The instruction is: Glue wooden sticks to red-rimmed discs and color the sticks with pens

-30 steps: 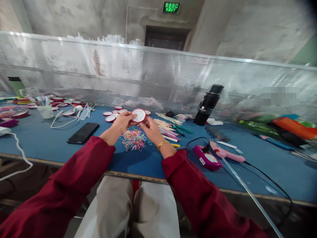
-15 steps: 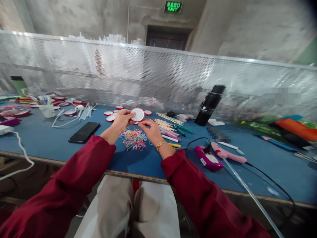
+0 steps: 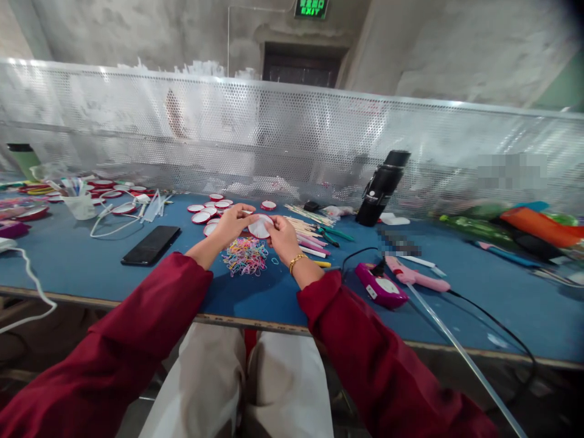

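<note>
Between my two hands a round white disc with a red rim (image 3: pixel 260 227) is held up over the table, tilted. My right hand (image 3: pixel 285 239) pinches its right side, thumb on the white face. On the left edge the fingers of my left hand (image 3: pixel 232 224) are closed at the disc; a small whitish bit shows at their tips, too small to name. Just below lies a heap of small coloured rubber bands (image 3: pixel 246 256). Several similar red-rimmed discs (image 3: pixel 201 217) lie behind my left hand, and another disc (image 3: pixel 268 205) sits farther back.
A black phone (image 3: pixel 151 245) lies at left. Thin sticks (image 3: pixel 303 227) and green-handled pliers (image 3: pixel 335 235) lie right of my hands. Farther right are a purple power block (image 3: pixel 381 287), a pink glue gun (image 3: pixel 415 275) and a black bottle (image 3: pixel 382 188). A perforated metal screen (image 3: pixel 283 143) stands behind.
The disc has come lower and slightly right, its white face tilted more. My right thumb has moved onto that face. My view has shifted slightly.
</note>
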The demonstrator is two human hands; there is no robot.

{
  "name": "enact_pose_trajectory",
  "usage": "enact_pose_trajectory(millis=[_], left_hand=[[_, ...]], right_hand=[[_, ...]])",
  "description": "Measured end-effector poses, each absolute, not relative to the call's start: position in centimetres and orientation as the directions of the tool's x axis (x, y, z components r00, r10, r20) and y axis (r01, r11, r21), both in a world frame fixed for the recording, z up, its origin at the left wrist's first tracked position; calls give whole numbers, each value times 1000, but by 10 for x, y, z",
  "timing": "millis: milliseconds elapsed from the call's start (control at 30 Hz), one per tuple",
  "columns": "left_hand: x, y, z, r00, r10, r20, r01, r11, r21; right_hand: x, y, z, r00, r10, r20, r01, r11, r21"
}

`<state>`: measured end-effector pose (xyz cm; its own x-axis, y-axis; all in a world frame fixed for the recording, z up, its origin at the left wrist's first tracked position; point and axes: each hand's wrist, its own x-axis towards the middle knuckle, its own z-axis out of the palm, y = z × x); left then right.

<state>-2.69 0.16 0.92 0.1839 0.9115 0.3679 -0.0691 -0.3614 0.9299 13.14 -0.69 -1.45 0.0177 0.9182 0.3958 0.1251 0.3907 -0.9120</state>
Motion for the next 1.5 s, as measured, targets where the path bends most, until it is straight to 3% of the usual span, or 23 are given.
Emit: enact_pose_trajectory(millis=[167,433,600,1067,1267,1500], left_hand=[[-30,4,10,141,890,433,38,-442,896],[-29,-3,14,90,960,266,-51,-262,964],[-29,-3,14,182,954,238,-80,-227,971],[-28,0,11,130,945,299,-87,-289,953],[-28,-4,9,291,936,197,-24,-198,980],[-30,-3,7,395,884,249,78,-303,950]], right_hand=[[133,-6,-17,-60,886,460,237,460,-856],[133,-9,-15,-79,827,556,341,547,-765],[137,-8,-13,-25,829,559,360,529,-768],[137,-9,-12,-42,838,543,356,521,-776],[137,-12,-11,-19,842,540,357,510,-783],[138,-10,-12,-1,838,545,375,506,-777]])
